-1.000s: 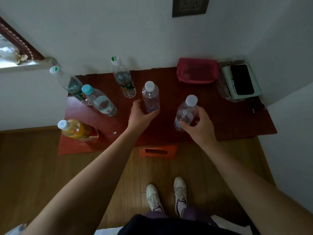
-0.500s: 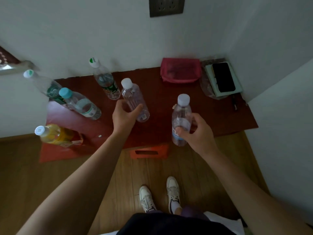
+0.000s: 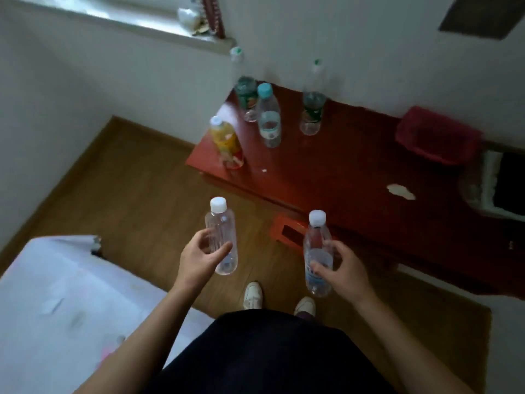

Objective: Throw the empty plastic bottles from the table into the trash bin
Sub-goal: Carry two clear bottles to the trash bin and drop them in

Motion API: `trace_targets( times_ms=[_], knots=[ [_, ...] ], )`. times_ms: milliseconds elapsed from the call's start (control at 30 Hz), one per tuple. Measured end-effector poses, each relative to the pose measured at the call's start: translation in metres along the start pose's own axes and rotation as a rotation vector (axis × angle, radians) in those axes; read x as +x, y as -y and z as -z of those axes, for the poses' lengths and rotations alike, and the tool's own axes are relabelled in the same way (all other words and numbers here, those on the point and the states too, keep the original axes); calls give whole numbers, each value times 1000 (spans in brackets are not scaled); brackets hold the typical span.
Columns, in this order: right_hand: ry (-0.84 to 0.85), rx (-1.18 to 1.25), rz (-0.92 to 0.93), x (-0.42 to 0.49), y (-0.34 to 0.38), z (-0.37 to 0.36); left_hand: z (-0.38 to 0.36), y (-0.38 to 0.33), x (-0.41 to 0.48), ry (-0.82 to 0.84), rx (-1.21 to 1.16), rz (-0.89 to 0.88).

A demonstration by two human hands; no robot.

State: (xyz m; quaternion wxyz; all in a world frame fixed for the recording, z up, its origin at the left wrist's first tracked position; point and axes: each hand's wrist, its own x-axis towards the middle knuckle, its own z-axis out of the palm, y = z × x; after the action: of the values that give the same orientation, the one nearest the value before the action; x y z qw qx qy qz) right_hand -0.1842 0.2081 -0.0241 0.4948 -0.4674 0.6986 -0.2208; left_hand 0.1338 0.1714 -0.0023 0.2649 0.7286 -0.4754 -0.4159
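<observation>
Both clear bottles are now coming off the red table (image 3: 355, 177), the left hand (image 3: 199, 261) gripping one (image 3: 223, 240) and the right hand (image 3: 345, 270) the other (image 3: 316, 254), though loose fingertip holds are risking a drop with no bin showing.

Four bottles (image 3: 268, 120) stand at the table's (image 3: 355, 177) left end, a pouch (image 3: 437, 136) to their right by the wall, a bed (image 3: 56, 308) lower left.
</observation>
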Motion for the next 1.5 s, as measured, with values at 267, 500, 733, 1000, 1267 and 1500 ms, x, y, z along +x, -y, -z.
trace_targets(
  times_ms=[267,500,733,1000,1267,1500],
  knots=[
    [316,-208,315,39,90,-101,94,125,-96,-504,-186,373],
    [426,-326,465,61,173,-189,150,175,-111,-766,-366,547],
    [343,-350,434,96,202,-232,198,185,-43,-719,-400,518],
    [234,-356,398,160,265,-267,279,152,71,-675,-339,372],
    [420,-366,429,263,380,-386,358,169,158,-822,-354,482],
    [720,-426,617,299,515,-514,423,188,179,-1124,-493,670]
  ],
)
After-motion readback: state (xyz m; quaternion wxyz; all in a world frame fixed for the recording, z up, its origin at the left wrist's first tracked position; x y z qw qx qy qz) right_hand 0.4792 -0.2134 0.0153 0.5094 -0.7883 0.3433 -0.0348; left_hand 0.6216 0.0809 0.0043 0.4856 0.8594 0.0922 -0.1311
